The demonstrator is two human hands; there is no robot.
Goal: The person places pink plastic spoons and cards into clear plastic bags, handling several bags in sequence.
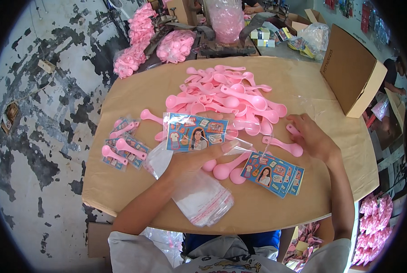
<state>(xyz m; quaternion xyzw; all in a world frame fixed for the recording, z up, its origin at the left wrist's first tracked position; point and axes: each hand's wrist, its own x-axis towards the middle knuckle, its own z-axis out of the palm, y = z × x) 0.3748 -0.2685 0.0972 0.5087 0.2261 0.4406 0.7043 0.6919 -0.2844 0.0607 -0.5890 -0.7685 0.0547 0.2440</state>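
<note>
My left hand [192, 161] is closed on a clear plastic bag with a blue printed card [196, 133] inside, held over the near edge of a heap of pink plastic measuring spoons [230, 95]. On the right, my right hand [315, 136] has its fingers curled round a pink measuring spoon [293, 129], mostly hidden by the hand. Another loose spoon [285, 145] lies just left of it. Several blue cards [269, 175] are fanned out on the brown paper between my hands. Below my left wrist lies a stack of clear bags [203, 200] with pink-marked ends.
Bagged spoons with cards [126, 150] lie at the table's left. An open cardboard box [353, 73] stands at the right rear. Bundles of pink spoons [176, 45] and a machine [226, 27] are behind the table; other people work at the back and right.
</note>
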